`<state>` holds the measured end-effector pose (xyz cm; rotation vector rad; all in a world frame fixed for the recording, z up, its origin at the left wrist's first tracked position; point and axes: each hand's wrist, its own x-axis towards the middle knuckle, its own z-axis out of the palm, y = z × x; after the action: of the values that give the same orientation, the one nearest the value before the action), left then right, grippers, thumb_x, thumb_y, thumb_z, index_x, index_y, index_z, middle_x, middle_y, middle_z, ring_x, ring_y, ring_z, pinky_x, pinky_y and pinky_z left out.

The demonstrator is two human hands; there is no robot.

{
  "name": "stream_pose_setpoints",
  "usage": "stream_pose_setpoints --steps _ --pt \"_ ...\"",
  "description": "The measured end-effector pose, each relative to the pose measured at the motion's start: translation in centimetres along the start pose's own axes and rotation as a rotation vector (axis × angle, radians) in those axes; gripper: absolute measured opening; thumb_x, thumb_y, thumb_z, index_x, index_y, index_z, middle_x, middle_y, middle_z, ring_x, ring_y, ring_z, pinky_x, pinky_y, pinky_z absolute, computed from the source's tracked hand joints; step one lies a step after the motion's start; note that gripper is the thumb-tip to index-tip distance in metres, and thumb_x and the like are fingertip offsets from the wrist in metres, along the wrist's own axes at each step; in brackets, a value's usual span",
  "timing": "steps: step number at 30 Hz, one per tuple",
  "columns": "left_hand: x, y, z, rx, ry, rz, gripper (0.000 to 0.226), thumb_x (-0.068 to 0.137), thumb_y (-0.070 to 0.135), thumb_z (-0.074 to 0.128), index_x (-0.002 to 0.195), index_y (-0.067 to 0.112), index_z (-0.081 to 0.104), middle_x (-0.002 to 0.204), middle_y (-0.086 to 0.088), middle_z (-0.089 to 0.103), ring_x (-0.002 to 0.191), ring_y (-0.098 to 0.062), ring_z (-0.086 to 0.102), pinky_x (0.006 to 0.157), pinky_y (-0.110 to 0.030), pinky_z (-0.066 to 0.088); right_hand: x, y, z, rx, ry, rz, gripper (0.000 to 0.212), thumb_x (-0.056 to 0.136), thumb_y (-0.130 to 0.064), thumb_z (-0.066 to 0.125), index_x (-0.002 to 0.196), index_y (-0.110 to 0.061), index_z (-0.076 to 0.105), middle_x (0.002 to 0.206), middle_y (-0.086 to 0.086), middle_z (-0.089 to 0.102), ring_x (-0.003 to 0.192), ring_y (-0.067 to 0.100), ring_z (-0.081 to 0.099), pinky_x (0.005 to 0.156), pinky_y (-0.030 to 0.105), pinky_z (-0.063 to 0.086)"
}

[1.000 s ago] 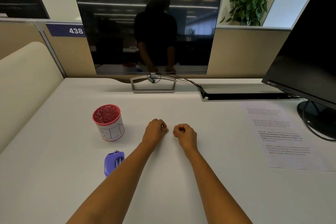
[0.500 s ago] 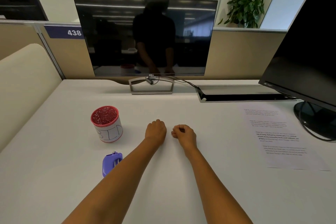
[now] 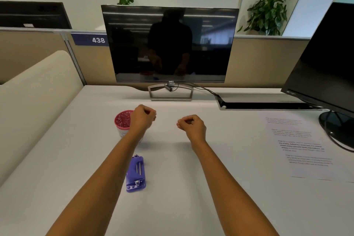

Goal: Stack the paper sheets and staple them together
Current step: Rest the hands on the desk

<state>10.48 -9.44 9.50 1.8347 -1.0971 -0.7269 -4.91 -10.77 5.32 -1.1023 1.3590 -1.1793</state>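
Both forearms reach out bare over a smooth, matte white desk (image 3: 191, 207). The left hand (image 3: 142, 119) and the right hand (image 3: 192, 127) are each curled into a loose fist, fingers folded in toward the palm, gripping nothing, and the two fists are set apart with bare desk between them. They seem to hover a little above the surface, with soft shadows beneath, though I cannot be sure of the gap.

The printed paper sheets (image 3: 304, 147) lie flat far off to the right, well apart from either hand, near the round black foot of the side monitor (image 3: 325, 67). They show as one thin, white rectangle carrying blocks of small black text; the long axis runs away from the person, slanting slightly right toward the near end. Whether it is one sheet or several I cannot tell.

The stapler (image 3: 135, 174) is glossy purple plastic with small silvery metal parts, a stubby oblong lying just right of the left forearm, long axis pointing away from the person.

Partly behind the left wrist stands a squat round cup (image 3: 122, 122), white-walled with a red rim and patterned red inside. Straight ahead a dark glassy monitor (image 3: 170, 44) rests on an open metal frame stand.
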Motion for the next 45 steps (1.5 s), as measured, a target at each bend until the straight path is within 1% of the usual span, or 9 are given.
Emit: stream_pose_setpoints --steps 3,8,14,19,25,29,34,40,45 --pt "-0.2 0.5 -2.4 0.0 0.088 0.003 0.023 0.089 0.016 0.057 0.106 0.001 0.061 0.107 -0.017 0.067 0.085 -0.017 0.057 0.065 -0.018 0.044 -0.4 -1.9 2.5 -0.058 -0.047 -0.019 0.015 0.083 -0.01 0.066 0.097 -0.006 0.063 0.093 0.01 0.069 0.08 0.019 0.069 0.081 0.027 0.056" --pt "0.7 -0.1 -5.5 0.112 0.205 0.001 0.026 0.086 0.017 0.06 0.108 0.004 0.065 0.117 -0.015 0.064 0.112 -0.029 0.056 0.094 -0.039 0.046 -1.4 -4.3 6.9 -0.186 -0.099 -0.135 0.016 0.084 -0.008 0.064 0.098 -0.003 0.067 0.097 0.014 0.071 0.083 0.02 0.069 0.078 0.023 0.055" --pt "1.1 -1.4 -6.6 0.233 0.23 -0.008 0.024 0.086 0.013 0.061 0.104 0.0 0.069 0.11 -0.02 0.068 0.104 -0.031 0.062 0.09 -0.038 0.05 -2.2 -5.1 11.5 -0.441 -0.16 -0.315 0.016 0.085 -0.01 0.063 0.098 -0.005 0.071 0.1 0.012 0.072 0.091 0.021 0.066 0.084 0.027 0.052" --pt "1.2 -2.2 -6.9 0.286 0.19 0.008 0.026 0.09 0.015 0.054 0.104 -0.002 0.068 0.107 -0.022 0.068 0.097 -0.033 0.065 0.085 -0.035 0.051 -2.6 -4.6 13.5 -0.649 -0.26 -0.319 0.025 0.093 -0.016 0.051 0.109 -0.008 0.067 0.113 0.012 0.068 0.105 0.026 0.062 0.092 0.031 0.048" --pt "1.5 -2.8 -6.7 0.266 0.19 0.018 0.023 0.088 0.014 0.057 0.103 -0.001 0.068 0.105 -0.021 0.068 0.095 -0.033 0.065 0.084 -0.034 0.051 -2.3 -4.0 13.8 -0.599 -0.203 -0.334 0.017 0.089 -0.017 0.057 0.1 -0.007 0.066 0.106 0.012 0.068 0.098 0.024 0.064 0.085 0.027 0.049" --pt "1.5 -3.3 -6.4 0.261 0.206 0.008 0.024 0.089 0.015 0.056 0.105 0.001 0.067 0.11 -0.019 0.067 0.1 -0.031 0.064 0.088 -0.035 0.05 -2.1 -3.6 13.1 -0.557 -0.145 -0.328 0.023 0.09 -0.024 0.056 0.104 -0.008 0.064 0.107 0.01 0.067 0.098 0.022 0.063 0.082 0.022 0.047" --pt "1.3 -3.4 -5.9 0.312 0.209 0.01 0.028 0.092 0.014 0.049 0.114 0.005 0.063 0.12 -0.017 0.063 0.108 -0.032 0.06 0.092 -0.038 0.049 -1.7 -2.8 10.6 -0.504 -0.06 -0.331 0.022 0.091 -0.021 0.056 0.106 -0.006 0.062 0.106 0.011 0.066 0.088 0.016 0.058 0.076 0.019 0.045" --pt "0.3 -2.9 -4.6 0.335 0.177 0.092 0.035 0.094 0.023 0.045 0.124 0.008 0.055 0.128 -0.014 0.058 0.115 -0.03 0.055 0.097 -0.036 0.044 -0.7 -1.3 6.4 -0.475 0.059 -0.229 0.024 0.091 -0.017 0.056 0.109 -0.003 0.063 0.11 0.013 0.066 0.1 0.025 0.062 0.082 0.021 0.046" --pt "-1.4 -2.3 -2.2 0.359 0.131 0.24 0.032 0.095 0.016 0.045 0.125 0.008 0.055 0.13 -0.013 0.058 0.12 -0.028 0.053 0.105 -0.036 0.039 -0.1 0.3 2.3 -0.441 0.119 -0.209 0.017 0.089 -0.009 0.056 0.099 0.0 0.068 0.101 0.015 0.069 0.094 0.026 0.064 0.076 0.02 0.046"
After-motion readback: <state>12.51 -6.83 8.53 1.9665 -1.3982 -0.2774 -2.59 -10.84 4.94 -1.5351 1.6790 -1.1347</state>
